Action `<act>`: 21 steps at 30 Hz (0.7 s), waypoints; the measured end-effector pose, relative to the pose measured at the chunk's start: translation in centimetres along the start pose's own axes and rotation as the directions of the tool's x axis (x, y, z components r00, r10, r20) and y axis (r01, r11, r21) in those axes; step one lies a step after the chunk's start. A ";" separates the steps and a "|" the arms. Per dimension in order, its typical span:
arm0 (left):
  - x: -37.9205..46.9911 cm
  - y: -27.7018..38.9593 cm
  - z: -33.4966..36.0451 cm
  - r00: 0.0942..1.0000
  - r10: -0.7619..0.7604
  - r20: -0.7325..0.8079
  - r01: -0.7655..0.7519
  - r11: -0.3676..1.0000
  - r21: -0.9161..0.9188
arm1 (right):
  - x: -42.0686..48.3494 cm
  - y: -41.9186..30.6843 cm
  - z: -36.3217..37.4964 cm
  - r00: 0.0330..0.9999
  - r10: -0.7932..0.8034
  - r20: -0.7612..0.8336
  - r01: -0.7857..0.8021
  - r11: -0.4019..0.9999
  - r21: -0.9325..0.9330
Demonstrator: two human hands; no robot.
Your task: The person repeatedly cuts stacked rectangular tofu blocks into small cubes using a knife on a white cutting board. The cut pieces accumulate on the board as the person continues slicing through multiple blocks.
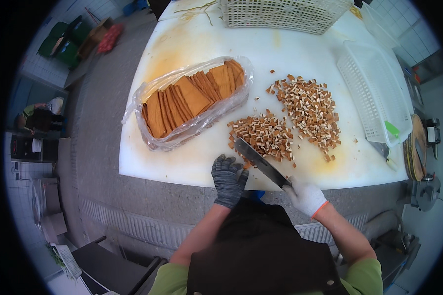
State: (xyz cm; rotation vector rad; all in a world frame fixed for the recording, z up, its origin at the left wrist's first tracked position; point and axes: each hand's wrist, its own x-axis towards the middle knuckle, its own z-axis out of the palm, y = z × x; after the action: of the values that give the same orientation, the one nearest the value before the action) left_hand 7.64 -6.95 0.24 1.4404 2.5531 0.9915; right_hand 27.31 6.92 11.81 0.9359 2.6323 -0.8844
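My right hand [305, 196], in a white knit glove with an orange cuff, grips the handle of a cleaver-like kitchen knife [263, 162]. The blade points up and left, along the lower left edge of a heap of small brown-and-cream diced pieces [267, 134], perhaps dried tofu. My left hand [229, 180], in a grey glove, rests at the white board's near edge, its fingertips beside a few pieces left of the blade; whether it holds any is hidden. A second diced heap [312, 110] lies to the upper right. Brown flat slabs [192, 97] stand stacked in a clear plastic bag [158, 145] at left.
On the white board [192, 169] stand a white perforated basket [376, 96] at right, holding a green item, and a larger basket [284, 14] at the far edge. Another knife [385, 155] lies near the right basket. A person [40, 118] stands far left.
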 end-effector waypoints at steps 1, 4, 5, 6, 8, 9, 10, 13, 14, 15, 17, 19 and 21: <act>-0.2 0.3 0.1 1.000 -0.009 -0.001 0.009 1.000 0.000 | -0.1 0.2 -0.1 1.000 -0.001 0.014 0.001 1.000 -0.009; -0.7 0.8 0.2 0.998 -0.033 -0.045 0.032 0.999 -0.019 | 0.1 0.6 -0.4 0.999 -0.017 0.049 0.019 0.999 -0.033; -0.7 0.9 0.3 0.998 -0.027 -0.060 0.026 0.999 -0.028 | 0.3 0.5 -0.4 0.998 -0.034 0.057 0.036 0.999 -0.037; -0.8 0.9 0.4 0.998 -0.036 -0.060 0.034 0.999 -0.035 | 0.6 0.4 -0.5 0.996 -0.022 0.086 0.026 0.998 -0.049; -0.6 0.8 0.6 0.997 -0.054 -0.053 0.051 0.997 -0.057 | 1.7 0.0 -0.3 0.992 -0.031 0.120 0.039 0.997 -0.069; -0.5 0.6 0.6 0.998 -0.046 -0.052 0.043 0.997 -0.056 | 2.3 -0.1 -0.2 0.984 0.007 0.179 0.006 0.997 -0.072; -0.2 0.4 0.7 0.997 -0.058 -0.056 0.055 0.997 -0.063 | 2.7 -0.1 -0.2 0.989 -0.004 0.148 0.018 0.996 -0.093; 1.1 -0.5 0.4 0.958 -0.203 -0.200 0.149 0.955 -0.256 | 3.0 0.4 -0.2 0.990 -0.025 0.136 0.038 0.995 -0.092; 1.8 -0.8 0.3 0.923 -0.239 -0.302 0.134 0.934 -0.330 | 2.7 0.7 -0.2 0.990 -0.070 0.119 0.080 0.994 -0.078; 2.7 -1.1 0.4 0.878 -0.276 -0.391 0.105 0.908 -0.405 | 2.3 1.1 -0.2 0.988 -0.104 0.118 0.113 0.991 -0.067; 4.3 -1.3 0.5 0.906 -0.255 -0.338 0.165 0.948 -0.274 | 1.6 2.0 -0.1 0.983 -0.141 0.121 0.155 0.981 -0.114; 6.4 -0.9 1.5 0.940 -0.205 -0.272 0.202 0.979 -0.038 | 1.6 3.2 -0.5 0.984 -0.122 0.127 0.140 0.981 -0.137; 8.7 0.1 3.4 0.951 -0.253 -0.178 0.237 0.965 -0.109 | 2.1 4.8 -1.4 0.991 -0.045 0.125 0.062 0.989 -0.137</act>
State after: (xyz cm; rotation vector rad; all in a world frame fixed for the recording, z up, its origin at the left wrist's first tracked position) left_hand 3.95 1.61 -0.19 1.0182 2.6945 1.2326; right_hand 28.71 11.76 9.92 0.7549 2.5872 -0.7309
